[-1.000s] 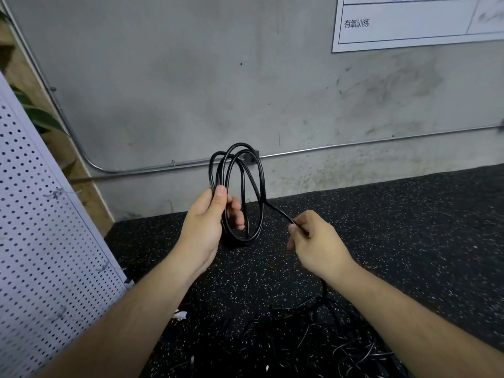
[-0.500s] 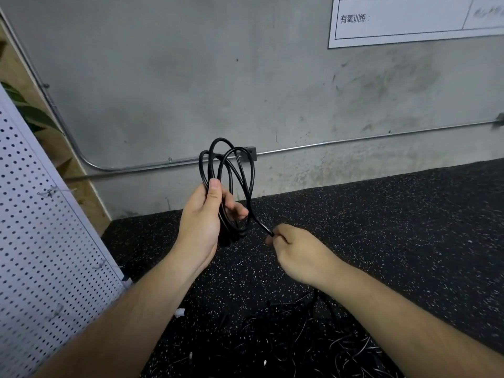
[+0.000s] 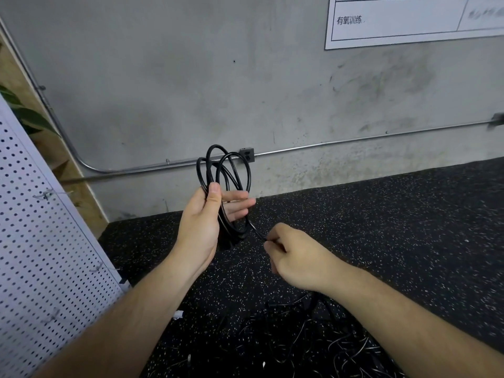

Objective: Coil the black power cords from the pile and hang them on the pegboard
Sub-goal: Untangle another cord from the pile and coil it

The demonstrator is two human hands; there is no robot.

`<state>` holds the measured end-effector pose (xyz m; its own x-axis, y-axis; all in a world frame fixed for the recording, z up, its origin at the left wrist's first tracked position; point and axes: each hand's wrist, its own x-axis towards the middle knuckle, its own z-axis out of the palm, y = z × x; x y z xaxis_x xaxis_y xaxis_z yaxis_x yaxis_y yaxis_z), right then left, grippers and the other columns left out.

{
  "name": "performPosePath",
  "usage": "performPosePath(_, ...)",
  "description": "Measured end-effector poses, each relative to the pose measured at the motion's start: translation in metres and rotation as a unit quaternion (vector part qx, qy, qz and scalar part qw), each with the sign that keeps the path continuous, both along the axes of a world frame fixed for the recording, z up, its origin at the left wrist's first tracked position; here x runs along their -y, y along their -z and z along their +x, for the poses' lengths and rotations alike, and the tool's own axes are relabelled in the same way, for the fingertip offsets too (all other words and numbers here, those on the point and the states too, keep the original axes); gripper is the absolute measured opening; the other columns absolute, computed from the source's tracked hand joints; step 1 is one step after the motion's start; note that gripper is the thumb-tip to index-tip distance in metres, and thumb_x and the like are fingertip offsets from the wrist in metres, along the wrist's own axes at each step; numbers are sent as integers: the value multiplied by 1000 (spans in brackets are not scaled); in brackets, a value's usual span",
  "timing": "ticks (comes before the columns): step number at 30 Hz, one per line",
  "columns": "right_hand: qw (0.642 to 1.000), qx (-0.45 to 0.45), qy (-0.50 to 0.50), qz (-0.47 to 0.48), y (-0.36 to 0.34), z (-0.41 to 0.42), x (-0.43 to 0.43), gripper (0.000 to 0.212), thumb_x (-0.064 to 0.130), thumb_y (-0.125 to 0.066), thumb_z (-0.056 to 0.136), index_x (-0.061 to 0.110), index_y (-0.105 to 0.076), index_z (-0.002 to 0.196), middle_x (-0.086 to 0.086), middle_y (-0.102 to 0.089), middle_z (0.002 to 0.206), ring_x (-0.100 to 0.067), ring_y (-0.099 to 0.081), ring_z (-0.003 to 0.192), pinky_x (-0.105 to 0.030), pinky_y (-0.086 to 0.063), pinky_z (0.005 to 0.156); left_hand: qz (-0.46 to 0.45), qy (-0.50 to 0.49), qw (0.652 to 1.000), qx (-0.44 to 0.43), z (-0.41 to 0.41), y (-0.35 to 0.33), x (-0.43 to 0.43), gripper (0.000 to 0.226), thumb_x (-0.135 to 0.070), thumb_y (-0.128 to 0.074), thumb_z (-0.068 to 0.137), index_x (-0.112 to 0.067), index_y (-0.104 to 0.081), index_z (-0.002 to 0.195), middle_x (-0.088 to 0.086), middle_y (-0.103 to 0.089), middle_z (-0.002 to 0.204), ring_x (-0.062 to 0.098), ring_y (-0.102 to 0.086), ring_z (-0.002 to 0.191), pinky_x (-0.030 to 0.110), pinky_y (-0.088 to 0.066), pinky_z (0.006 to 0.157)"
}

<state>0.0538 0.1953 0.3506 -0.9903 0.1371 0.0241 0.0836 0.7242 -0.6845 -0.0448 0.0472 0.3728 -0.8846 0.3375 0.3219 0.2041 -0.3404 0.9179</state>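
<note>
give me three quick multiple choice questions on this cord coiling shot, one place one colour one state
1. Where is the pegboard? A) on the person's left B) on the person's right C) flat on the floor
2. What colour is the coiled cord? A) white B) orange C) black
3. What is the right hand doing? A) hanging idle B) pinching the cord's loose run C) pressing the wall

Answers: 1 A, its white perforated panel fills the left edge. 2 C, black loops rise above the left hand that holds them. 3 B, it pinches the strand leaving the coil.
</note>
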Motion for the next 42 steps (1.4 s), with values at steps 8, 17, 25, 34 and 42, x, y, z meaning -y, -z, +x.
performPosePath(8, 991, -46, -126, 4, -17, 18, -1, 26, 25, -53, 104, 29, -61, 129, 5, -69, 95, -8, -59, 62, -29, -54, 61, -99, -16, 992, -74, -11, 8, 4, 34, -29, -34, 109, 0, -51, 108, 10, -76, 93, 22, -73, 106, 44, -55, 100)
performPosePath(17, 967, 129, -181, -128, -18, 34, 12, 18, 18, -46, 107, 18, -56, 123, 7, -66, 73, -4, -62, 64, -13, -43, 62, -113, -52, 987, -98, -40, 1, 23, 30, -35, -32, 106, -9, -47, 102, 3, -76, 100, 15, -70, 113, 43, -52, 106)
performPosePath(25, 969, -122, -155, 150, -35, 34, 2, 29, 29, -49, 105, 33, -62, 131, 15, -64, 109, -3, -59, 95, -28, -53, 88, -273, 34, 945, -178, -27, 16, 21, 41, -46, -35, 103, -16, -62, 108, -8, -76, 110, 7, -66, 116, 37, -45, 106)
performPosePath(34, 960, -265, 74, 52, -43, 9, -13, 25, 45, -65, 95, 21, -70, 94, 11, -65, 74, -8, -58, 67, -27, -46, 61, -88, 225, 969, 58, 11, 9, 2, 31, -33, -47, 103, -11, -54, 82, 8, -45, 61, 13, -31, 37, 30, -42, 45)
performPosePath(42, 952, -187, 100, -218, -33, 4, -25, 34, 44, -72, 90, 18, -51, 94, 0, -60, 71, -12, -56, 51, -44, -61, 62, -17, 222, 969, 104, 12, -12, 1, 33, -41, -48, 102, -13, -48, 85, -7, -27, 56, 2, -20, 35, 20, -25, 36)
